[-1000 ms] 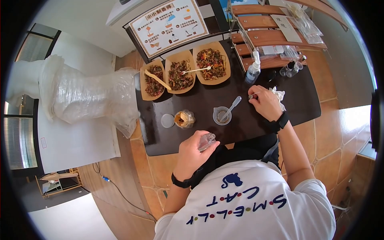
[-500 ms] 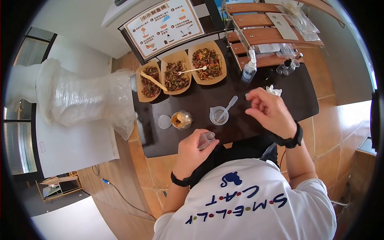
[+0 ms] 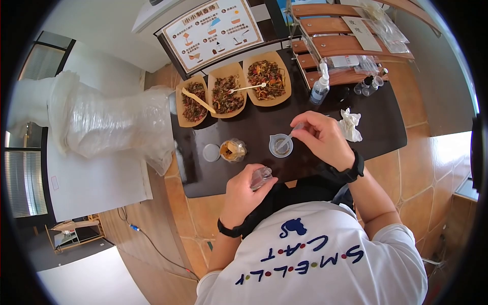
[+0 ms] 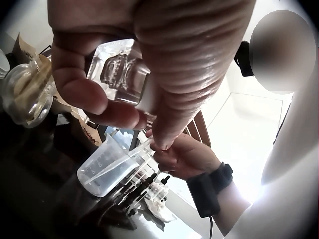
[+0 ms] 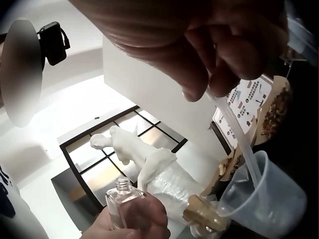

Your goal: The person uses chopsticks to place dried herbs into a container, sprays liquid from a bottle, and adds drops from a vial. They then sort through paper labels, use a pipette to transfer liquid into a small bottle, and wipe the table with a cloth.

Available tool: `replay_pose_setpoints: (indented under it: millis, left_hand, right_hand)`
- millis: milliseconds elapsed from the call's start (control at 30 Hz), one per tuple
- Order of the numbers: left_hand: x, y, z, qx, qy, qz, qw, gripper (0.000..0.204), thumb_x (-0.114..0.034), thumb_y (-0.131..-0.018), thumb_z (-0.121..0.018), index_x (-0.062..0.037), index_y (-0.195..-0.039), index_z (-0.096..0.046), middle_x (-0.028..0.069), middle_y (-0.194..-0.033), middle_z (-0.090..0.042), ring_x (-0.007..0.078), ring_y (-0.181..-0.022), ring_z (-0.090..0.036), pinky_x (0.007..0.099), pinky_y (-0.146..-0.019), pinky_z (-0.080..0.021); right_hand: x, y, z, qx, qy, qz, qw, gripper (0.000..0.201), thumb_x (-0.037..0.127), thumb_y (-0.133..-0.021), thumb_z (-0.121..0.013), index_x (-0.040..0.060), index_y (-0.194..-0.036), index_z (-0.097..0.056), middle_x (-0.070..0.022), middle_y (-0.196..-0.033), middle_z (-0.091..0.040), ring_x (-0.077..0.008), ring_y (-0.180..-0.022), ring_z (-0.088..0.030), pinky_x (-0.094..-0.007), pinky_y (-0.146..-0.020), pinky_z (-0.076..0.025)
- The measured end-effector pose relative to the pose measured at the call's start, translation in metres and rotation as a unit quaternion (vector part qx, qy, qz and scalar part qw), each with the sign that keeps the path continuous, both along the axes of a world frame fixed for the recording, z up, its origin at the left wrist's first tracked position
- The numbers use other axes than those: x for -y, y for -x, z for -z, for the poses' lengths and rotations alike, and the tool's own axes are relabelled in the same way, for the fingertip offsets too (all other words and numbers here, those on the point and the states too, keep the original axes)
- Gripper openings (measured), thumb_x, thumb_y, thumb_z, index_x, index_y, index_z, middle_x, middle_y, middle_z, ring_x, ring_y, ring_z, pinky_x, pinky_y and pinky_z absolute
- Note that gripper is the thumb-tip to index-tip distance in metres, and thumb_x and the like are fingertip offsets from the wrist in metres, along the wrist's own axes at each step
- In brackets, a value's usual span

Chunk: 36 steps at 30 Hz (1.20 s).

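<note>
My left hand [image 3: 240,195] grips a small clear glass bottle [image 3: 261,178] near the table's front edge. In the right wrist view the bottle's threaded neck [image 5: 122,184] is uncapped. Finger and thumb of my right hand [image 3: 328,140] pinch the top of a translucent plastic dropper [image 5: 234,127]. Its lower end stands slanted inside a small plastic measuring cup [image 3: 273,151], which rests on the dark table and has a little brownish stuff at its bottom. The left wrist view shows graduation marks on the cup's wall [image 4: 97,174].
Left of the cup stand an open jar [image 3: 234,151] with light brown pieces and a round white lid [image 3: 211,152]. Three paper trays [image 3: 277,100] of dried plant mix line the back. A pump bottle [image 3: 319,91], small vials [image 3: 375,85] and crumpled tissue [image 3: 351,125] are at the right.
My right hand has lifted from the table beside the tissue, moved left to the cup and taken hold of the dropper. The left hand stays in place with the glass bottle.
</note>
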State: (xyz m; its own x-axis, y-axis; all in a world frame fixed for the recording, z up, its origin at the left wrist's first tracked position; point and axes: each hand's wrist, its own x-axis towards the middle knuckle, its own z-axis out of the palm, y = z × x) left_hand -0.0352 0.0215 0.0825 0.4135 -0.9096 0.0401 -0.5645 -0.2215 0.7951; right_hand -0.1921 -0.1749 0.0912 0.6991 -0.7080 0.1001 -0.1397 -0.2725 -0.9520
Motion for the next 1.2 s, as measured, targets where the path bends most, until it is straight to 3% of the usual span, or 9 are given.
replay_pose_setpoints:
  millis: [200,300,400,567,967,1033,1200]
  left_hand:
    - [-0.001,-0.004,0.006,0.038,0.010,0.007,0.999,0.038,-0.020,-0.079,-0.088,-0.0038,-0.105,-0.064,0.0126,-0.087,-0.073,0.0244,-0.078,-0.073,0.0313,-0.071,-0.056]
    - [-0.001,-0.004,0.007,0.021,0.005,0.000,1.000,0.040,-0.021,-0.080,-0.088,-0.0037,-0.106,-0.064,0.0125,-0.089,-0.074,0.0241,-0.079,-0.074,0.0313,-0.071,-0.056]
    - [0.001,-0.004,0.006,0.018,0.011,0.002,1.000,0.040,-0.022,-0.080,-0.088,-0.0037,-0.107,-0.064,0.0124,-0.089,-0.074,0.0241,-0.079,-0.073,0.0308,-0.071,-0.056]
    - [0.003,-0.003,0.008,0.024,0.005,0.005,1.000,0.039,-0.023,-0.081,-0.087,-0.0036,-0.106,-0.064,0.0117,-0.087,-0.073,0.0232,-0.075,-0.071,0.0303,-0.070,-0.055]
    - [0.003,-0.003,0.008,0.008,0.003,0.007,1.000,0.038,-0.022,-0.081,-0.087,-0.0032,-0.106,-0.064,0.0109,-0.086,-0.072,0.0205,-0.075,-0.070,0.0299,-0.070,-0.054]
    - [0.004,-0.002,0.008,0.007,0.004,0.008,1.000,0.038,-0.022,-0.081,-0.087,-0.0032,-0.106,-0.064,0.0109,-0.086,-0.072,0.0204,-0.075,-0.070,0.0298,-0.070,-0.054]
    - [0.005,-0.001,0.006,-0.002,-0.002,0.007,1.000,0.038,-0.022,-0.081,-0.087,-0.0033,-0.105,-0.064,0.0110,-0.085,-0.072,0.0207,-0.074,-0.070,0.0298,-0.070,-0.054]
  right_hand:
    - [0.004,0.020,-0.032,0.054,-0.004,0.052,0.997,0.011,0.003,-0.091,-0.072,0.0023,-0.102,-0.069,0.0019,-0.079,-0.060,-0.0032,-0.066,-0.053,-0.0203,-0.059,-0.042]
    - [0.009,0.036,-0.044,0.158,-0.103,0.026,0.982,0.013,0.006,-0.098,-0.067,-0.0007,-0.109,-0.066,0.0028,-0.086,-0.061,-0.0034,-0.077,-0.055,-0.0177,-0.066,-0.043]
    - [0.013,0.043,-0.045,0.187,-0.135,0.006,0.973,0.017,0.012,-0.099,-0.069,-0.0004,-0.110,-0.066,0.0022,-0.085,-0.061,-0.0034,-0.076,-0.055,-0.0174,-0.066,-0.043]
    - [0.013,0.041,-0.041,0.198,-0.145,-0.005,0.969,0.019,0.017,-0.099,-0.069,0.0008,-0.109,-0.066,0.0021,-0.086,-0.062,-0.0034,-0.077,-0.055,-0.0173,-0.066,-0.043]
    - [0.010,0.035,-0.033,0.190,-0.138,0.007,0.972,0.013,0.012,-0.098,-0.069,0.0024,-0.106,-0.068,0.0029,-0.086,-0.061,-0.0029,-0.074,-0.052,-0.0184,-0.065,-0.042]
    - [0.009,0.028,-0.024,0.135,0.013,0.048,0.990,0.009,0.005,-0.095,-0.069,0.0035,-0.103,-0.068,0.0019,-0.084,-0.060,-0.0043,-0.071,-0.051,-0.0202,-0.062,-0.040]
    - [0.002,0.015,-0.013,0.044,0.090,0.002,0.995,0.012,0.003,-0.090,-0.070,0.0026,-0.102,-0.068,-0.0050,-0.080,-0.056,-0.0126,-0.067,-0.054,-0.0253,-0.058,-0.042]
